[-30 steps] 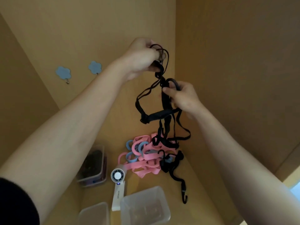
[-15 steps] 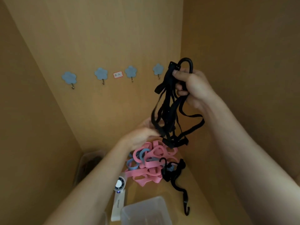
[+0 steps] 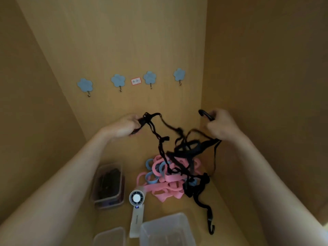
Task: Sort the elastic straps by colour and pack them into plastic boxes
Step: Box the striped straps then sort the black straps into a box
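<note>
Hands are working lower and wider apart than half a second ago. The left hand (image 3: 124, 127) is gripping one end of the black straps (image 3: 184, 148). The right hand (image 3: 222, 127), which was lifting the bunch high, is now holding a black hook (image 3: 205, 114) and a strap out to the right. Both sets of fingers are curling tight round the black webbing. The tangle is sagging between them, and its lower loops are trailing onto the pink straps (image 3: 170, 180) and blue straps (image 3: 150, 180) piled on the shelf (image 3: 156, 208) at the far right. By my judgement the black ones are being teased loose and are not yet going into a box.

Three plastic boxes are waiting: a dark-filled box (image 3: 99, 174) on the left, and a larger clear box (image 3: 184, 221) and a smaller clear box (image 3: 110, 231) near. One hand fan (image 3: 136, 197) is lying between them. Four flower hooks (image 3: 118, 80) are sitting on the far wall. A second black hook (image 3: 211, 229) is lying near right. The straps are tangling too much to count.
</note>
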Motion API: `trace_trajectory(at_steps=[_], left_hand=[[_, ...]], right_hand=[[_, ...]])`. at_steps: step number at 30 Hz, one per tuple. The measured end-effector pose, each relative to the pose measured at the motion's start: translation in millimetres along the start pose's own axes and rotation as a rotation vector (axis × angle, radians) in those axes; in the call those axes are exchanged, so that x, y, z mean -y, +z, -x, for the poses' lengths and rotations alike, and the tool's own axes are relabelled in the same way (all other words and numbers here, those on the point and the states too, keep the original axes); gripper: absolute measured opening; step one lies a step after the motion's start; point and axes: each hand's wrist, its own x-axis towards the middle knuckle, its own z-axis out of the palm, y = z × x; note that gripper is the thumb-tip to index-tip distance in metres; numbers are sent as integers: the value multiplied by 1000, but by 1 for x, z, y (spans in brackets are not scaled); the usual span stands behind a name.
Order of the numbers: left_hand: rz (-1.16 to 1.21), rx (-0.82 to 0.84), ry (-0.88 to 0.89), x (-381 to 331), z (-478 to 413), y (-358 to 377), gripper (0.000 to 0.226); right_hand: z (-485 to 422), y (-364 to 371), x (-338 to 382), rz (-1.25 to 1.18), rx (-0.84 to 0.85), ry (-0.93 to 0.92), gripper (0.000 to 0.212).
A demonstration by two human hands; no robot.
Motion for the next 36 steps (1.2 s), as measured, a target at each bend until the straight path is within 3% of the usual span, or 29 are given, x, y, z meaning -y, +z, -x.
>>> trace_trajectory(at_steps=[2,5,7,10,12,14,18,21,24,28,32,36], left_hand=[[-191,-119,62,4,-5,-18,21],[-181,-289,143,5,-1,-38,14],[-24,-396,144,6,1,-42,14],[396,-502,132,11,8,-44,13],[658,-471,131,14,13,-47,13],[815,-353,143,15,17,-50,33],[827,-222,126,1,27,-48,47],[870,-288,79,-9,30,-48,36],[882,-302,66,-12,33,-52,8],[927,-227,80,-17,43,-48,21],[960,-100,132,-29,49,-32,21],[937,-53,207,-42,47,-20,36]], right_hand=[[0,-3,1,-83,26,10,25],[-2,-10,9,-349,-32,15,17],[-8,-13,12,-450,-107,4,16],[-14,-15,12,-449,-133,-16,21],[-12,-13,11,-432,-94,-15,22],[-9,-8,12,-459,-68,-14,17],[-6,0,19,-895,59,-16,26],[-9,5,23,-1112,125,-37,28],[-10,7,25,-981,75,-43,25],[-9,7,28,-753,75,-118,26],[-1,19,40,-935,214,-129,27],[5,33,46,-1054,415,-176,33]])
